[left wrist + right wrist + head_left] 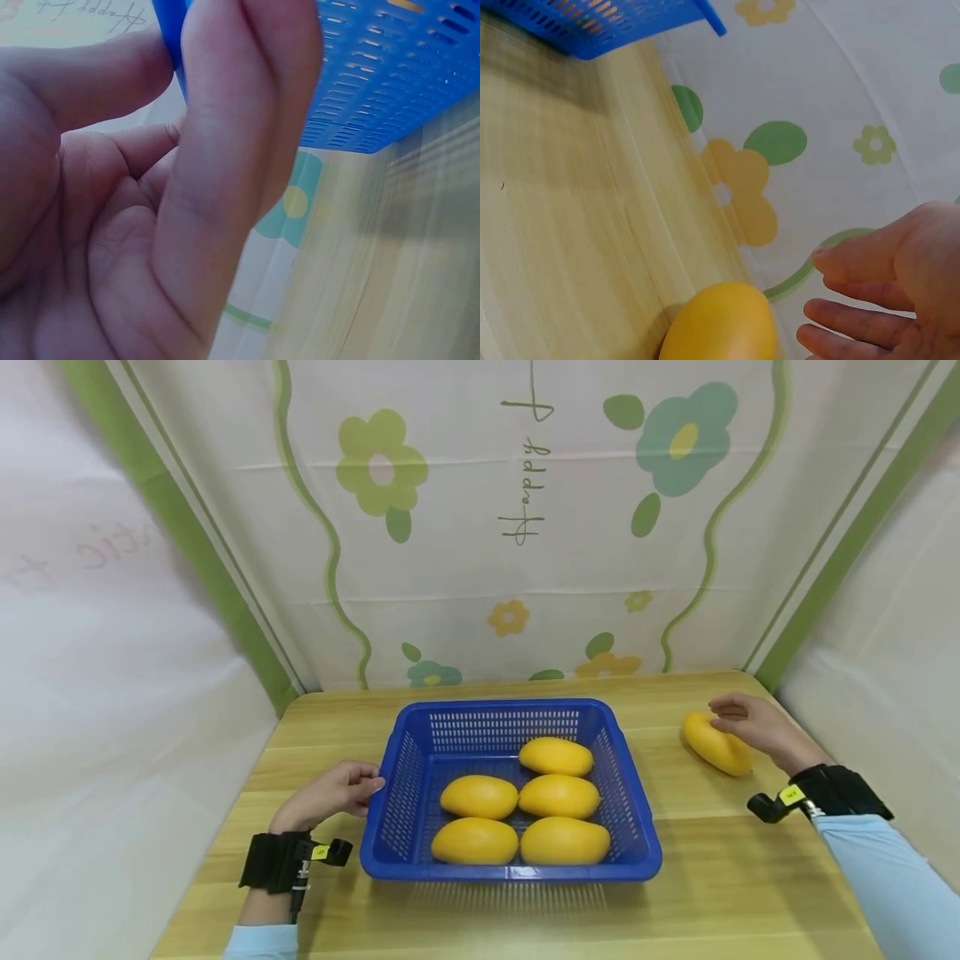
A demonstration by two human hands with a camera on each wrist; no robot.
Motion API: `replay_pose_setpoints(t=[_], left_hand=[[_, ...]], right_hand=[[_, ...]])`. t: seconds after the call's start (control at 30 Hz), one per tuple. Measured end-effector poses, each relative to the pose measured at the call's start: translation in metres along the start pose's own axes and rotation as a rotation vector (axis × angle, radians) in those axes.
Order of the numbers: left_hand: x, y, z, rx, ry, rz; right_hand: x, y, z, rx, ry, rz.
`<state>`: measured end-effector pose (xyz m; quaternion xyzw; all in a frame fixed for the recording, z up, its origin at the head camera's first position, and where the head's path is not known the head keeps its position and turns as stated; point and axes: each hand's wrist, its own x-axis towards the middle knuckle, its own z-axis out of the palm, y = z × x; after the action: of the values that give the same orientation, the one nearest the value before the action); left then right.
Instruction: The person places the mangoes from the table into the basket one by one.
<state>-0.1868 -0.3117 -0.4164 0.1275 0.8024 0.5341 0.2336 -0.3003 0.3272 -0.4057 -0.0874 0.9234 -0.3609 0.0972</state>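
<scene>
Seen from the head camera, left to right across a wooden table (720, 893) backed by a flowered cloth (525, 527). At far left, a pale sleeve and a black wrist strap, then the left hand (330, 793) at the left rim of a blue basket (397, 793), fingers curled around that rim; in the left wrist view, thumb and fingers (240, 135) pinching the blue plastic edge (169, 30), with the slotted wall running off to the right above the wood. In the middle of the table, the basket, holding five mangoes: two side by side at the near wall (475, 841) (565, 841), two behind them (480, 797) (559, 796), and one alone toward the far wall (556, 756), all lying flat and touching or nearly touching their neighbours. Right of the basket, well apart from it, a sixth mango (716, 745) lying on the bare wood near the far right corner. Over it, the right hand (753, 727), fingers relaxed and spread, fingertips at or just above its top; contact not certain. In the right wrist view, the fingers (855, 262) loosely extended beside the mango (720, 324), holding nothing, with a visible gap between them. At far right, the black strap and pale sleeve.
</scene>
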Motion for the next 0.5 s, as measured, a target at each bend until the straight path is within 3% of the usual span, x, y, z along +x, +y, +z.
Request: replay_pose_setpoints(t=[0.5], left_hand=[[0.0,-0.001,0.001,0.006,0.009,-0.002]], right_hand=[[0.007,0.031,0.005,0.001,0.034,0.081]])
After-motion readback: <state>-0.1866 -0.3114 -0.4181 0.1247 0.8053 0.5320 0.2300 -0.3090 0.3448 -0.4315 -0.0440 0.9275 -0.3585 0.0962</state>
